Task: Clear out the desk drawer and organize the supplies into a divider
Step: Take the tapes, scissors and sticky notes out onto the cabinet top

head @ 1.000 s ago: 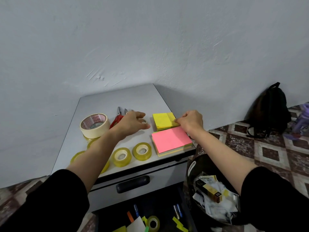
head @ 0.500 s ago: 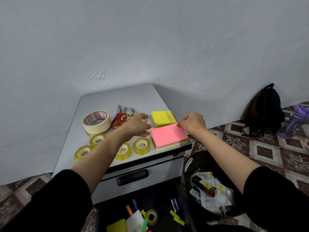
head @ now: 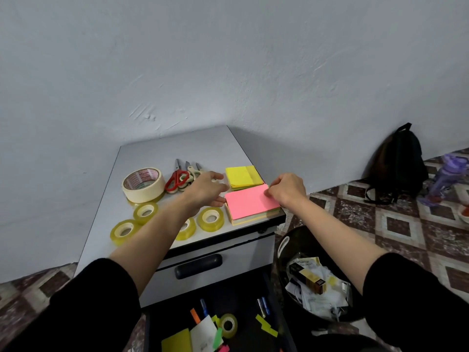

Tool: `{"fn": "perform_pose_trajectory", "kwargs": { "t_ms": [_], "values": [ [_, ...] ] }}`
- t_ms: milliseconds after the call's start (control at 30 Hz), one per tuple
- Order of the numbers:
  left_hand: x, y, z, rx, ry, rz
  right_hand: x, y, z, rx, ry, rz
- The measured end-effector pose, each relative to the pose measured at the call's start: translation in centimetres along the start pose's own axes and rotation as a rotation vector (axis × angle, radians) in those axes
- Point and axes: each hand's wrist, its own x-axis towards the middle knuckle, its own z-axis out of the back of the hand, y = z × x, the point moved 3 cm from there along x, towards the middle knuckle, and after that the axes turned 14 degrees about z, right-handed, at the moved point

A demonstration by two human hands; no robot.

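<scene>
Pinches pink note pad [head: 250, 201] at its far right corner with curled right hand [head: 288, 190] fingers, touches its left edge with straight left hand [head: 203, 191] fingers, there on the desk [head: 177, 148], near right corner.

The bench [head: 177, 146] carries one wide tape roll [head: 142, 184], four small clear rolls [head: 211, 219], three scissors [head: 177, 179] going by the blade tips, and two note pads: one yellow pad [head: 241, 177] and one pink pad [head: 251, 201]. The drawer [head: 241, 295] holds a fifth roll [head: 228, 325], one orange pen [head: 195, 315], one blue pen [head: 203, 307] and loose notes too jumbled to count. Two hands show: left hand [head: 205, 191], right hand [head: 286, 190]. On the floor are one bin [head: 299, 231], one backpack [head: 398, 163] and one bottle [head: 444, 179].
</scene>
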Motion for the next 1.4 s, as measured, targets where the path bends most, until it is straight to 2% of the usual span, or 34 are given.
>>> {"fn": "perform_pose_trajectory", "kwargs": {
  "t_ms": [100, 267, 367, 433, 633, 867, 1033, 1200, 1400],
  "values": [
    [-0.3, 0.3, 0.2, -0.003, 0.016, 0.000, -0.3, 0.1, 0.2, 0.018, -0.013, -0.006],
    [-3.3, 1.3, 1.3, -0.090, -0.024, -0.089, -2.9, -0.1, 1.4, 0.138, -0.161, -0.003],
    [-6.8, 2.8, 1.3, -0.107, -0.046, -0.176, -5.8, -0.2, 1.2, 0.245, -0.138, 0.070],
    [-8.8, 5.5, 0.6, -0.135, -0.020, -0.173, -8.1, -0.7, 0.2, 0.301, -0.068, 0.095],
    [-11.3, 18.6, -2.7, -0.142, 0.083, 0.072, -15.0, -2.6, -4.2, 0.387, 0.184, 0.072],
    [-10.4, 30.4, -3.0, -0.093, -0.027, 0.347, -19.6, -6.4, -11.2, 0.342, 0.355, -0.045],
    [-7.9, 34.4, -3.4, 0.081, -0.060, 0.399, -20.8, -8.7, -15.1, 0.300, 0.474, -0.120],
    [-4.4, 35.2, -4.7, 0.426, -0.055, 0.340, -20.3, -10.1, -18.3, 0.205, 0.562, -0.150],
    [0.3, 35.7, -5.9, 0.807, 0.013, 0.258, -19.2, -9.9, -22.8, -0.033, 0.697, 0.059]
  ]
}}
